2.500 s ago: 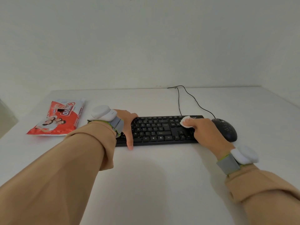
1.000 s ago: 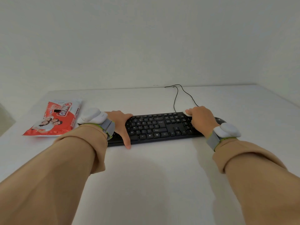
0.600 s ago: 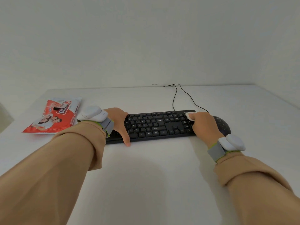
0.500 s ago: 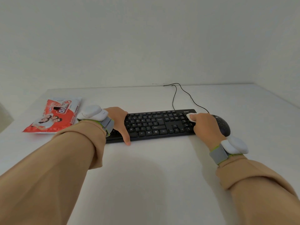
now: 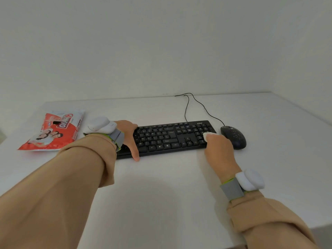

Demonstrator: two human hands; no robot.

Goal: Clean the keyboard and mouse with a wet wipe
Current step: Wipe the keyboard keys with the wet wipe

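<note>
The right hand [image 5: 219,150] pinches the wet wipe [image 5: 206,136] on the keyboard [image 5: 167,139], at its right end beside the mouse [image 5: 233,137]; the left hand [image 5: 128,135] rests spread on its left end, gripping nothing.

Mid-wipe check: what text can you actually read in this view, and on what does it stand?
Keyboard keys: "O", "P", "K", "L", "M"; others too small.
Brand label at the Keyboard top right: too small to read.
Wipe pack: white logo letters upside down, blurred, unreadable.
Mouse: no text visible.
</note>
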